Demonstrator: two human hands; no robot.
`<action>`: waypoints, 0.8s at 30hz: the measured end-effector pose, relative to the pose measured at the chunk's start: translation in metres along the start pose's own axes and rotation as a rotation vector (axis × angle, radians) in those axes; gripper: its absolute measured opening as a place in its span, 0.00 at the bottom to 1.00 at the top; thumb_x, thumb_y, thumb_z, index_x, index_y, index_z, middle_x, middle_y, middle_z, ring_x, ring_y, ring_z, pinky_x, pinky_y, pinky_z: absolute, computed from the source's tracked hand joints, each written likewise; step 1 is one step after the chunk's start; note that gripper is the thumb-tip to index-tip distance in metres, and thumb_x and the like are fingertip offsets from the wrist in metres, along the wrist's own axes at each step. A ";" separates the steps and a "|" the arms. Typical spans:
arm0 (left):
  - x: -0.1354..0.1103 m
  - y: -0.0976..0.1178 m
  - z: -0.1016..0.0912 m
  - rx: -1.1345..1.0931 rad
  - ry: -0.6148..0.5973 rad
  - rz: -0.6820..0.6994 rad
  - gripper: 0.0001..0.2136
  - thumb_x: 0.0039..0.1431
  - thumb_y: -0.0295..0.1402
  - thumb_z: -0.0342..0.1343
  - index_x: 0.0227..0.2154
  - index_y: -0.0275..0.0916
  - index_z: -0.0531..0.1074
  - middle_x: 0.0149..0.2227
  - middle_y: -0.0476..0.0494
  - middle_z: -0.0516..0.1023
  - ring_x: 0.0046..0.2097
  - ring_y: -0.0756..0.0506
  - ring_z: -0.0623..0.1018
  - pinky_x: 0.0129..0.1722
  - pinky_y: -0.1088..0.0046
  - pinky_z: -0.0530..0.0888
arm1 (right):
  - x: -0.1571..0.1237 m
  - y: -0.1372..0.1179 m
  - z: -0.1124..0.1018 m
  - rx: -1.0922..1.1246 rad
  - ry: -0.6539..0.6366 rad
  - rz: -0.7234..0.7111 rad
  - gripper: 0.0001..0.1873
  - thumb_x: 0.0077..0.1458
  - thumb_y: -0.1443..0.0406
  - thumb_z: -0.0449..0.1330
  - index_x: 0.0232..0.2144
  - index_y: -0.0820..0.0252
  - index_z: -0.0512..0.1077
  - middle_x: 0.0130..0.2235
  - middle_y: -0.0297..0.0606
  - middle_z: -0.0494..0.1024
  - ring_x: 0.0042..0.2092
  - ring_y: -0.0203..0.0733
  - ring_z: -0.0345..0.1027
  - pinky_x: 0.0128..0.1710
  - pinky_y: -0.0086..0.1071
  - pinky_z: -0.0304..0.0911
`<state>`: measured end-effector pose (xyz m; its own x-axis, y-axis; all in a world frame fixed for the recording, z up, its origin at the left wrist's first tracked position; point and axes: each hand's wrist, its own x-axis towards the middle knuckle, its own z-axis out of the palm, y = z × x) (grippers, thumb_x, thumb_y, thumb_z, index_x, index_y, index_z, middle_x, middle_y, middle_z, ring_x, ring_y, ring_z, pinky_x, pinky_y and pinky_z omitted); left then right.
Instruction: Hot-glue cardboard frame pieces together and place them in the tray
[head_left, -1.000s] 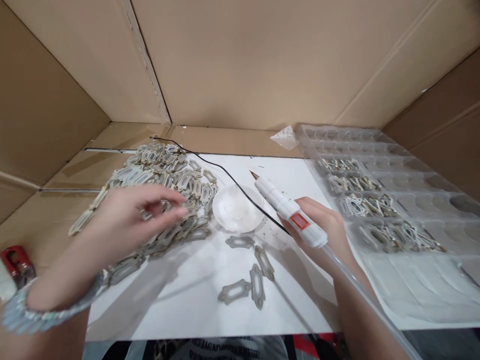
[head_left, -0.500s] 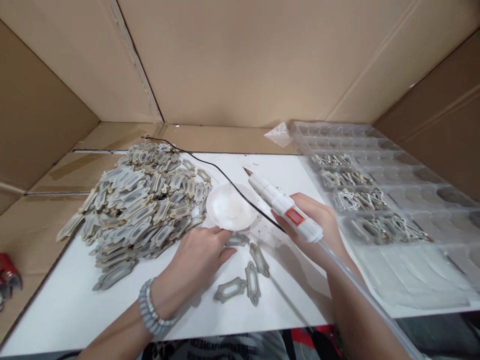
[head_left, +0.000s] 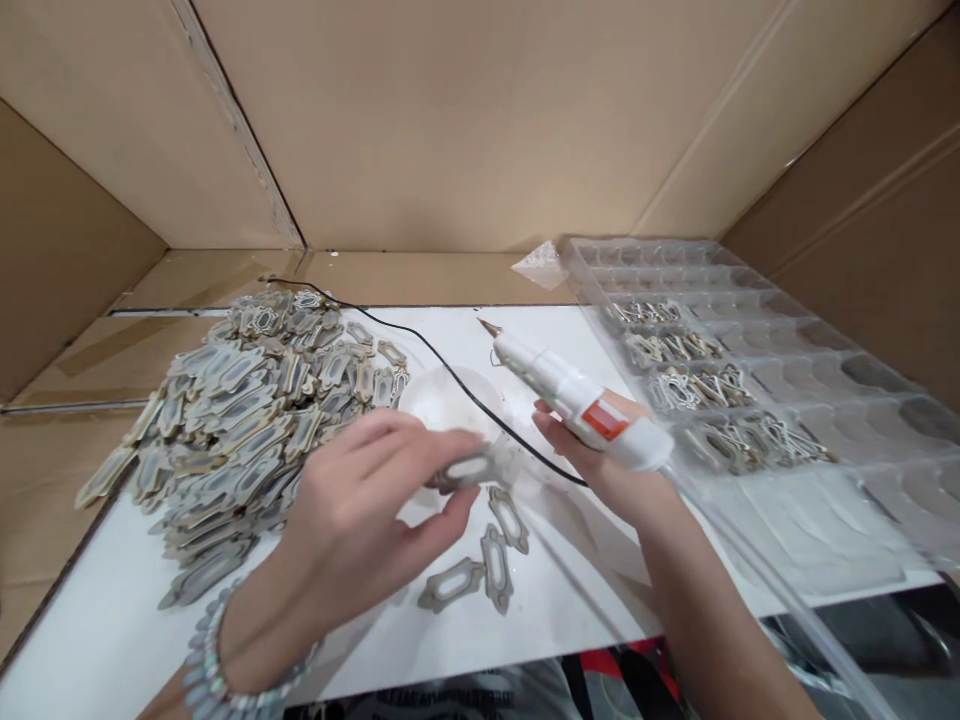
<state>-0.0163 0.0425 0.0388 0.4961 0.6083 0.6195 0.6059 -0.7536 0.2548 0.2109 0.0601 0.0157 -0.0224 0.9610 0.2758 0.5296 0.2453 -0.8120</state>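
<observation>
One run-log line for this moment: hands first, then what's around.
left hand: pinches small frame | right hand: holds white glue gun, nozzle clear of frame | nearby: three loose frames, frame pile, partly filled clear tray

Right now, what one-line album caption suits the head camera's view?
Left hand pinching a small frame, right hand gripping a white glue gun, near piled frames.
</observation>
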 end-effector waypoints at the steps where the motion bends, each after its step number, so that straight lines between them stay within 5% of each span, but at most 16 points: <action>1: 0.004 0.000 -0.001 0.015 0.023 -0.022 0.13 0.58 0.30 0.61 0.45 0.43 0.70 0.36 0.48 0.83 0.35 0.48 0.80 0.37 0.72 0.77 | -0.001 -0.001 0.001 0.100 -0.016 0.072 0.10 0.55 0.58 0.60 0.25 0.56 0.67 0.22 0.29 0.66 0.23 0.36 0.61 0.24 0.30 0.57; 8: 0.005 0.000 0.026 0.059 0.146 0.002 0.17 0.58 0.30 0.61 0.49 0.44 0.66 0.35 0.50 0.82 0.34 0.48 0.82 0.34 0.73 0.78 | -0.011 -0.002 0.015 0.678 -0.040 0.259 0.13 0.54 0.54 0.65 0.31 0.57 0.72 0.35 0.34 0.77 0.22 0.30 0.62 0.24 0.30 0.57; 14: 0.005 0.003 0.034 0.076 0.189 -0.027 0.17 0.57 0.30 0.62 0.47 0.45 0.67 0.32 0.51 0.82 0.32 0.47 0.82 0.30 0.73 0.76 | -0.014 -0.006 0.025 0.766 -0.063 0.403 0.17 0.47 0.54 0.70 0.32 0.57 0.70 0.19 0.26 0.69 0.21 0.33 0.62 0.23 0.28 0.55; 21: -0.001 0.009 0.043 -0.008 0.201 -0.087 0.16 0.58 0.30 0.63 0.47 0.43 0.67 0.35 0.50 0.83 0.33 0.50 0.82 0.36 0.77 0.78 | -0.012 -0.012 0.026 0.848 -0.074 0.501 0.15 0.47 0.58 0.69 0.31 0.58 0.68 0.15 0.23 0.65 0.19 0.31 0.55 0.24 0.27 0.51; 24: 0.000 0.010 0.044 -0.238 0.170 -0.313 0.13 0.57 0.33 0.63 0.45 0.43 0.70 0.37 0.49 0.83 0.33 0.50 0.82 0.35 0.78 0.79 | -0.012 -0.011 0.026 0.869 -0.062 0.510 0.15 0.48 0.59 0.69 0.31 0.58 0.68 0.16 0.23 0.66 0.19 0.29 0.55 0.24 0.27 0.51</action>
<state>0.0172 0.0458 0.0087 0.1893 0.7824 0.5933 0.5406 -0.5874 0.6022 0.1837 0.0493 0.0077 -0.0226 0.9760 -0.2166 -0.3124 -0.2127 -0.9258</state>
